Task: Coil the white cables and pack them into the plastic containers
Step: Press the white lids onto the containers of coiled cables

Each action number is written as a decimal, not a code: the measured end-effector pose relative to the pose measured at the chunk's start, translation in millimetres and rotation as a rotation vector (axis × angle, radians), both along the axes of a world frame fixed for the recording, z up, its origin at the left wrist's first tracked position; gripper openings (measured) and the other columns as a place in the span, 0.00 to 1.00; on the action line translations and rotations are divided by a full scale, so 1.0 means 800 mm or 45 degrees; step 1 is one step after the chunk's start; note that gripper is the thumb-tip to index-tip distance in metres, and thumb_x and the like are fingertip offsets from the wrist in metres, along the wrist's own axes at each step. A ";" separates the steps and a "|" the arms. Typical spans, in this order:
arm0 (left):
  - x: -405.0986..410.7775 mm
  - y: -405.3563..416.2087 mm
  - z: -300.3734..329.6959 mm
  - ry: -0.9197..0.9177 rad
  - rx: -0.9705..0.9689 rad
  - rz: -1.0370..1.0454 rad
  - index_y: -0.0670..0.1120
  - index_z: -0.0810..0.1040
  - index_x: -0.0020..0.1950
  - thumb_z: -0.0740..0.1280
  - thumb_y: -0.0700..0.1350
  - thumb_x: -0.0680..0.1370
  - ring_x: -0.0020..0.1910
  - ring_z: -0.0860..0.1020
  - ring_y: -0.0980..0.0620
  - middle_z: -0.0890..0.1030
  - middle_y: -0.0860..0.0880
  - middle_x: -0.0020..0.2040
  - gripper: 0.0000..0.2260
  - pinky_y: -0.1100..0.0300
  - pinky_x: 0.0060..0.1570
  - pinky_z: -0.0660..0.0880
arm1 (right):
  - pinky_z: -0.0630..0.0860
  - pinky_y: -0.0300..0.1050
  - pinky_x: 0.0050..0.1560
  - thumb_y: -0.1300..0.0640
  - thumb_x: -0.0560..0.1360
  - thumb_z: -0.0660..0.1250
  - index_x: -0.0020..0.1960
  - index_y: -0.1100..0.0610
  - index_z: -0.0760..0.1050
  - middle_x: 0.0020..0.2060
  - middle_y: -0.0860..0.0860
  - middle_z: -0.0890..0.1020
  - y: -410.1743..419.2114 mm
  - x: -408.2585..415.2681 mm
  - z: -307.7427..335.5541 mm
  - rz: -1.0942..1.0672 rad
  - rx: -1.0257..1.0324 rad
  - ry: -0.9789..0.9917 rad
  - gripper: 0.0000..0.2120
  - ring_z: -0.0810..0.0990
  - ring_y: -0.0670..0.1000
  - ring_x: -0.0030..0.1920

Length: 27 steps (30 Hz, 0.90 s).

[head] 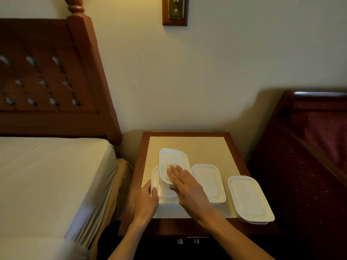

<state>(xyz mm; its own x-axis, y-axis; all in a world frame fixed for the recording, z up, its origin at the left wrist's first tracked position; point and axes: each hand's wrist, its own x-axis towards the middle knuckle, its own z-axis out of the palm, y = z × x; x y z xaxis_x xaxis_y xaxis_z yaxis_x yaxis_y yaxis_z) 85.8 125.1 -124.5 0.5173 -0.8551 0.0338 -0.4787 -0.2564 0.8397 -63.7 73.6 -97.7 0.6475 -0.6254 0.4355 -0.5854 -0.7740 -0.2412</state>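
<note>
Several white-lidded plastic containers sit on a bedside table (187,139). One container (171,159) is tilted on top of a lower container (155,177) at the left. My right hand (185,182) lies flat, fingers spread, on the lid of the upper one. My left hand (145,199) grips the left edge of the lower container. Two more closed containers stand to the right, a middle one (208,182) and a far-right one (248,198) near the table's front corner. No white cable shows in view.
A bed with a white mattress (47,175) and a wooden headboard (47,76) is at the left. A dark red upholstered chair (309,156) stands at the right. A wall lamp fixture (175,11) hangs above. Drawer knobs (187,241) show under the table front.
</note>
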 end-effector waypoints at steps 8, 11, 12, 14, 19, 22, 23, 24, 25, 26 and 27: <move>-0.009 0.001 -0.007 0.147 -0.073 -0.068 0.50 0.81 0.57 0.61 0.45 0.82 0.47 0.80 0.57 0.84 0.52 0.50 0.10 0.70 0.43 0.76 | 0.68 0.49 0.65 0.59 0.64 0.81 0.70 0.57 0.73 0.68 0.52 0.76 0.005 -0.004 -0.023 -0.015 -0.062 0.229 0.37 0.74 0.55 0.68; -0.007 0.002 -0.007 0.208 -0.096 -0.065 0.49 0.80 0.59 0.61 0.45 0.83 0.47 0.79 0.60 0.82 0.54 0.51 0.10 0.71 0.43 0.74 | 0.67 0.49 0.66 0.61 0.62 0.81 0.70 0.57 0.72 0.68 0.53 0.75 0.006 -0.002 -0.029 -0.008 -0.099 0.299 0.38 0.74 0.55 0.69; -0.007 0.003 -0.008 0.230 -0.099 -0.055 0.48 0.80 0.61 0.60 0.45 0.83 0.46 0.78 0.61 0.81 0.55 0.51 0.11 0.73 0.43 0.72 | 0.69 0.50 0.66 0.61 0.62 0.81 0.70 0.57 0.73 0.68 0.53 0.75 0.006 -0.002 -0.030 0.004 -0.097 0.311 0.38 0.73 0.56 0.69; -0.007 0.004 -0.007 0.266 -0.102 -0.035 0.47 0.79 0.62 0.60 0.44 0.83 0.47 0.77 0.61 0.79 0.55 0.52 0.12 0.75 0.43 0.70 | 0.73 0.54 0.65 0.59 0.64 0.81 0.71 0.58 0.71 0.69 0.54 0.74 0.007 0.000 -0.028 0.029 -0.079 0.301 0.38 0.71 0.57 0.70; -0.006 0.002 0.000 0.318 -0.095 -0.084 0.53 0.79 0.55 0.59 0.43 0.83 0.47 0.77 0.62 0.80 0.58 0.48 0.09 0.74 0.42 0.71 | 0.48 0.44 0.76 0.43 0.75 0.64 0.79 0.48 0.51 0.79 0.45 0.52 0.011 -0.033 0.004 -0.050 0.195 -0.082 0.37 0.49 0.46 0.79; 0.007 -0.001 -0.009 0.310 -0.085 -0.088 0.53 0.81 0.56 0.59 0.46 0.83 0.52 0.79 0.58 0.82 0.57 0.51 0.11 0.69 0.49 0.75 | 0.48 0.50 0.78 0.51 0.71 0.66 0.79 0.47 0.46 0.77 0.41 0.44 0.000 -0.078 -0.003 -0.264 0.444 0.004 0.43 0.43 0.47 0.78; 0.015 -0.003 -0.017 0.226 -0.077 -0.059 0.52 0.81 0.58 0.59 0.47 0.83 0.56 0.79 0.55 0.83 0.55 0.54 0.11 0.62 0.55 0.77 | 0.44 0.53 0.78 0.50 0.71 0.64 0.79 0.48 0.42 0.77 0.42 0.39 -0.006 -0.089 -0.011 -0.285 0.477 0.199 0.44 0.39 0.50 0.78; 0.025 -0.005 -0.025 0.122 -0.050 -0.037 0.50 0.80 0.62 0.60 0.48 0.83 0.60 0.78 0.52 0.82 0.52 0.59 0.12 0.55 0.61 0.75 | 0.39 0.54 0.78 0.49 0.73 0.63 0.79 0.49 0.38 0.76 0.44 0.34 -0.011 -0.096 -0.020 -0.278 0.481 0.388 0.44 0.35 0.51 0.78; 0.033 -0.005 -0.031 0.015 -0.024 -0.040 0.48 0.79 0.65 0.60 0.48 0.83 0.64 0.76 0.50 0.80 0.50 0.63 0.14 0.52 0.66 0.72 | 0.34 0.53 0.76 0.48 0.76 0.60 0.79 0.51 0.36 0.75 0.46 0.32 -0.014 -0.099 -0.030 -0.258 0.459 0.515 0.42 0.33 0.51 0.77; 0.039 -0.005 -0.039 -0.101 0.013 -0.069 0.46 0.76 0.68 0.60 0.47 0.83 0.67 0.73 0.49 0.77 0.48 0.67 0.15 0.51 0.69 0.68 | 0.30 0.51 0.74 0.48 0.80 0.58 0.79 0.52 0.36 0.74 0.46 0.31 -0.015 -0.099 -0.037 -0.241 0.436 0.562 0.38 0.33 0.52 0.78; 0.043 -0.005 -0.045 -0.226 0.065 -0.124 0.45 0.73 0.71 0.59 0.46 0.83 0.72 0.69 0.49 0.73 0.48 0.71 0.17 0.52 0.72 0.64 | 0.28 0.48 0.72 0.50 0.82 0.55 0.79 0.52 0.38 0.73 0.46 0.31 -0.017 -0.098 -0.041 -0.236 0.425 0.543 0.34 0.35 0.52 0.78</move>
<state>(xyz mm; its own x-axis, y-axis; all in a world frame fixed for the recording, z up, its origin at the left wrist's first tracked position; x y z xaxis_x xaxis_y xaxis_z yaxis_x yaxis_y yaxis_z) 120.5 121.2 -160.5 0.4217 -0.9038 0.0724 -0.6427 -0.2416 0.7270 -142.0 60.0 -130.5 0.5892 -0.8040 -0.0807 -0.8031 -0.5718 -0.1675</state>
